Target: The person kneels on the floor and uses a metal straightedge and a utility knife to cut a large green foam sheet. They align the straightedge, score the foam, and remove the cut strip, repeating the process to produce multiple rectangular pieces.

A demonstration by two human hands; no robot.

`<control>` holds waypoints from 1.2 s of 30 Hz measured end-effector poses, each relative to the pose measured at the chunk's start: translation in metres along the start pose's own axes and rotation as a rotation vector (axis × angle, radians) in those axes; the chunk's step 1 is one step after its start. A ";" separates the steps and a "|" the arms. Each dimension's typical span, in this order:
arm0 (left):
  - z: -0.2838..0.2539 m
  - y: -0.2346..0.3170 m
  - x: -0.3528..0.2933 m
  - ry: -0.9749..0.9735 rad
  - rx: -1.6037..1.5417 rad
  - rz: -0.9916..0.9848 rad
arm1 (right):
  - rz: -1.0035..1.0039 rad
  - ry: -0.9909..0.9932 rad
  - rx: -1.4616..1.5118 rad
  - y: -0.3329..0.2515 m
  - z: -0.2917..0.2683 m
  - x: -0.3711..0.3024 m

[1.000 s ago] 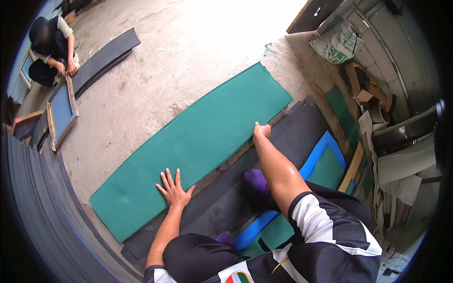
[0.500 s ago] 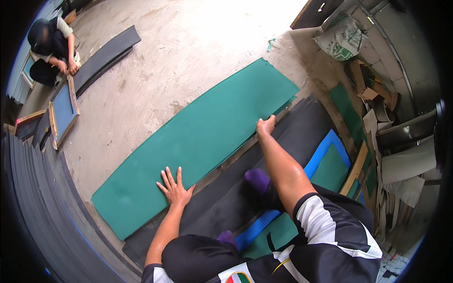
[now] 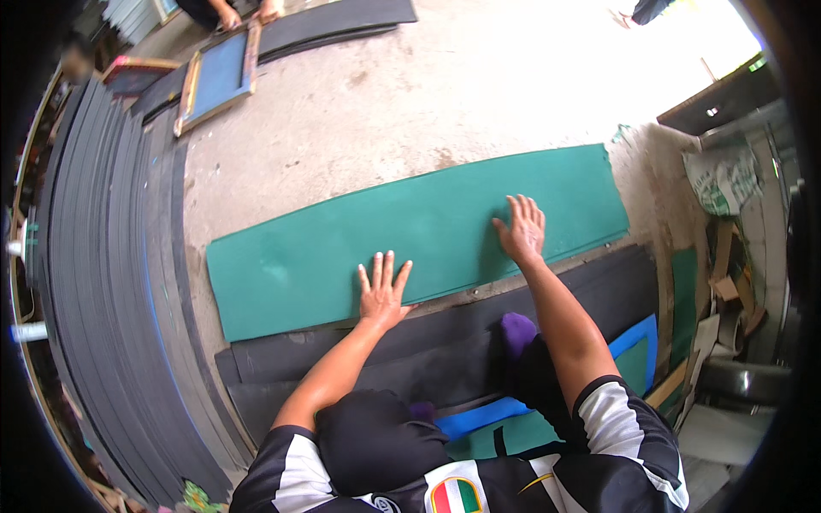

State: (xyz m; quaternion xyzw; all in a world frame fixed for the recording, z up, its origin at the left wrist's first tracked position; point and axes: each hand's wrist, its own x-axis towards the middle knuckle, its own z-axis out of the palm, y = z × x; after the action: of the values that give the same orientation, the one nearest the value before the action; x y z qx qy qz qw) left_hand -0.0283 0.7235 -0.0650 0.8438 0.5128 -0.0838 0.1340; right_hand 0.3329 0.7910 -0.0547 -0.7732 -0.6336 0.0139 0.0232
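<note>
A long green sheet (image 3: 445,227), seemingly stacked in thin layers, lies across the concrete floor in front of me. My left hand (image 3: 384,291) rests on its near edge left of the middle, fingers spread. Farther right, my right hand (image 3: 522,229) is over the sheet with its fingers stretched out and a shadow beside it; whether it touches the surface I cannot tell. Neither hand grips anything. Dark grey sheets (image 3: 445,346) lie between the green sheet and my legs. A blue-edged green piece (image 3: 634,359) is partly hidden by my right arm and leg.
A tall pile of grey sheets (image 3: 103,256) stands at my left. At the upper left, another person's hands (image 3: 248,15) are at a wooden frame with a blue panel (image 3: 215,73), beside more dark sheets (image 3: 338,26). A white sack (image 3: 723,179) and cardboard scraps (image 3: 727,265) lie right.
My right hand has let go of the sheet's near edge and moved over its surface, fingers extended. The left hand stays on the sheet. The whole view has turned.
</note>
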 end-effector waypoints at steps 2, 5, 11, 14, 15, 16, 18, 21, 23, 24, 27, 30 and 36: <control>0.009 -0.003 -0.001 0.032 0.019 0.012 | -0.231 -0.178 0.026 -0.052 -0.001 0.029; -0.005 0.003 -0.002 -0.025 0.075 -0.027 | -0.401 -0.309 0.025 -0.120 0.000 0.070; -0.003 -0.007 -0.009 -0.055 0.180 -0.037 | -0.393 -0.514 0.072 -0.185 0.000 0.119; -0.004 -0.012 -0.007 -0.048 0.111 -0.029 | -0.412 -0.540 0.078 -0.187 0.007 0.120; -0.004 -0.013 -0.008 -0.062 0.112 -0.045 | -0.425 -0.504 0.078 -0.186 0.012 0.117; -0.003 -0.014 -0.007 -0.066 0.093 -0.039 | -0.421 -0.510 0.070 -0.188 0.010 0.116; -0.003 -0.020 -0.007 -0.076 0.056 -0.020 | -0.408 -0.521 0.057 -0.190 0.005 0.117; -0.005 -0.022 -0.005 -0.079 0.066 -0.008 | -0.405 -0.562 0.027 -0.192 0.000 0.120; -0.005 -0.024 -0.004 -0.061 0.060 -0.003 | -0.389 -0.531 0.002 -0.197 -0.001 0.118; -0.003 -0.026 -0.005 -0.043 0.052 0.000 | -0.372 -0.499 -0.007 -0.201 -0.001 0.114; 0.001 -0.025 -0.009 -0.032 0.066 0.027 | -0.448 -0.267 0.030 -0.196 0.020 0.098; 0.008 -0.037 -0.021 -0.024 0.081 0.046 | -0.614 -0.235 0.187 -0.205 0.023 0.091; 0.017 -0.051 -0.048 0.051 0.078 -0.023 | -0.546 -0.280 0.152 -0.227 0.012 0.093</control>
State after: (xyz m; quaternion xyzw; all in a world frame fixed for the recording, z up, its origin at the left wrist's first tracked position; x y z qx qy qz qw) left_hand -0.0955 0.6994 -0.0751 0.8444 0.5220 -0.0839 0.0868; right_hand 0.1284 0.9271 -0.0540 -0.5612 -0.8119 0.1607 -0.0038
